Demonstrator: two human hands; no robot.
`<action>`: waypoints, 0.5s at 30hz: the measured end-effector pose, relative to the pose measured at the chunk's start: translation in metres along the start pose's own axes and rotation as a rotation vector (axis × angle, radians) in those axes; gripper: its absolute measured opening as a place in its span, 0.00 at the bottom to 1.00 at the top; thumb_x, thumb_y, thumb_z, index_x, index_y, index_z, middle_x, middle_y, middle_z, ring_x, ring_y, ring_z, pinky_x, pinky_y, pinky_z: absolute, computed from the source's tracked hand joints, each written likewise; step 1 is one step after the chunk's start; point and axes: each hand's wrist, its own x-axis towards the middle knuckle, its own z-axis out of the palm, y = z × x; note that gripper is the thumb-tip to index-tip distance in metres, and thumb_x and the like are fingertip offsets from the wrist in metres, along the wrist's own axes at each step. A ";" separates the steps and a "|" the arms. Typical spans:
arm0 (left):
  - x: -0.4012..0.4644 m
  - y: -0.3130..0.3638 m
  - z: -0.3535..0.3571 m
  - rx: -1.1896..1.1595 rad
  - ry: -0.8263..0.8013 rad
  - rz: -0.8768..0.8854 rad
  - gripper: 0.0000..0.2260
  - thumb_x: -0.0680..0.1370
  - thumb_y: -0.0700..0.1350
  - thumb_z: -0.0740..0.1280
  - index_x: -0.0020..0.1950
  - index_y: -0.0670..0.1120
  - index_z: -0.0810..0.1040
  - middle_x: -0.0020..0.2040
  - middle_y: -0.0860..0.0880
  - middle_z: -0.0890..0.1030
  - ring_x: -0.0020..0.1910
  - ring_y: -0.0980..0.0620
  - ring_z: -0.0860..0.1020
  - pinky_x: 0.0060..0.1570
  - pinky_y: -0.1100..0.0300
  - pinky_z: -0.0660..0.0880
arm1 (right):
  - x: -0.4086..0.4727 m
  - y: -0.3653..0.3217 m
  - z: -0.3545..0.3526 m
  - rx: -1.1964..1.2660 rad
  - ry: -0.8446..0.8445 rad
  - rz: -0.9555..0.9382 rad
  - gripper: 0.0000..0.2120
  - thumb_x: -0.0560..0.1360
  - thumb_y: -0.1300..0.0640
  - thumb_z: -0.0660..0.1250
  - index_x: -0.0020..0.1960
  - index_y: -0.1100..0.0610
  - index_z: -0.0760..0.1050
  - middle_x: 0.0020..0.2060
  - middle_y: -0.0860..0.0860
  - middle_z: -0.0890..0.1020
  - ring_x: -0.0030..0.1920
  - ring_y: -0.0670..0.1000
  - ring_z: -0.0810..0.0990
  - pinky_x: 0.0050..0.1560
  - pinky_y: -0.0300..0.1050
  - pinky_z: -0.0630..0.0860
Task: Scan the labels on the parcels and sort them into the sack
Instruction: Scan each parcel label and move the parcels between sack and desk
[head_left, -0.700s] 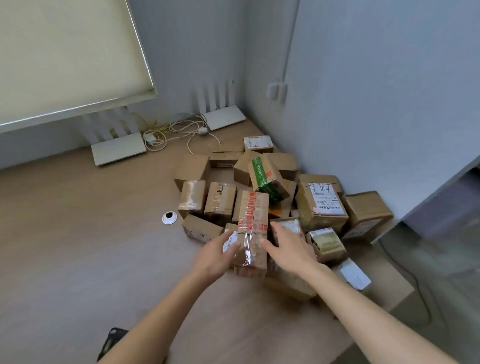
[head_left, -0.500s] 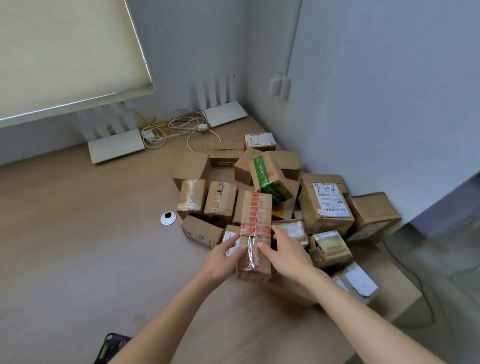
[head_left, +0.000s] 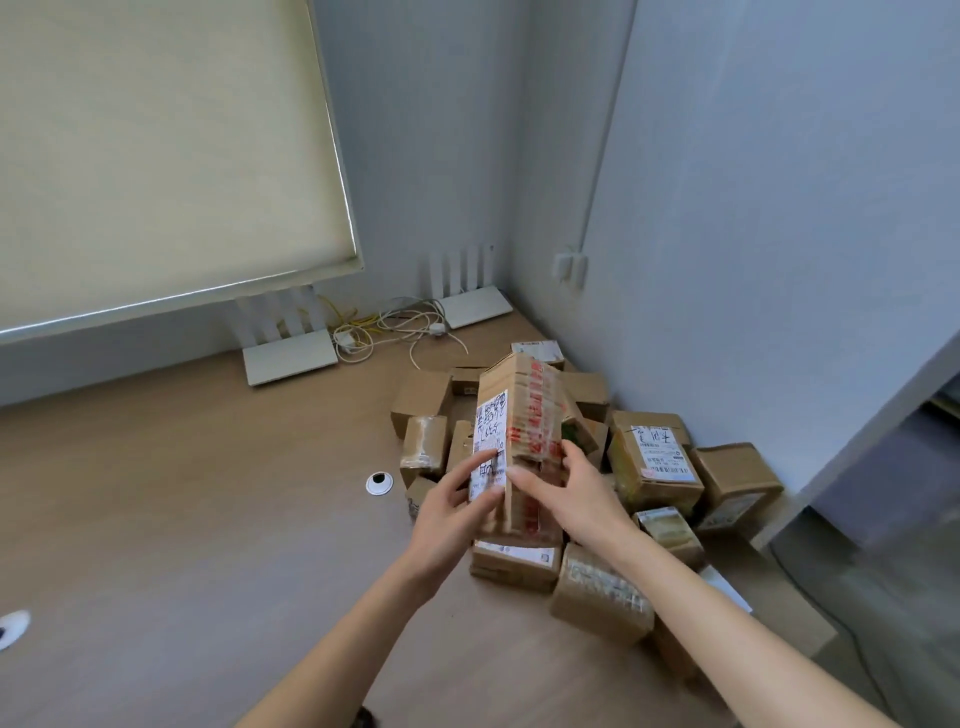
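Here both hands, left (head_left: 451, 512) and right (head_left: 569, 496), grip a tall red-taped cardboard parcel (head_left: 519, 431).

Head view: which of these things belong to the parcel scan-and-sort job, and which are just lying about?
Belongs to the job:
- tall parcel with red tape, label facing the camera, held by left hand and right hand
- pile of parcels in the corner
No sack or scanner is in view.

Just lying about:
- two white routers
- tangled cables
- round desk grommet
- window blind
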 end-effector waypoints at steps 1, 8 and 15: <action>-0.010 0.008 -0.006 -0.006 0.021 0.023 0.19 0.79 0.46 0.71 0.69 0.59 0.77 0.64 0.48 0.81 0.58 0.50 0.83 0.53 0.58 0.81 | -0.009 -0.012 0.003 -0.009 0.006 -0.021 0.32 0.72 0.34 0.75 0.69 0.42 0.67 0.60 0.40 0.76 0.62 0.45 0.78 0.64 0.48 0.78; -0.090 0.039 -0.064 -0.055 0.227 0.141 0.23 0.76 0.41 0.74 0.70 0.52 0.76 0.57 0.51 0.84 0.55 0.49 0.84 0.52 0.52 0.82 | -0.070 -0.076 0.047 -0.074 0.006 -0.147 0.33 0.72 0.39 0.75 0.73 0.44 0.67 0.63 0.44 0.76 0.64 0.48 0.76 0.65 0.46 0.74; -0.169 0.042 -0.132 -0.027 0.352 0.154 0.19 0.72 0.48 0.76 0.61 0.61 0.79 0.59 0.46 0.83 0.58 0.48 0.82 0.57 0.55 0.80 | -0.107 -0.105 0.117 0.069 -0.136 -0.206 0.33 0.75 0.46 0.72 0.78 0.45 0.66 0.63 0.48 0.81 0.58 0.44 0.82 0.59 0.45 0.80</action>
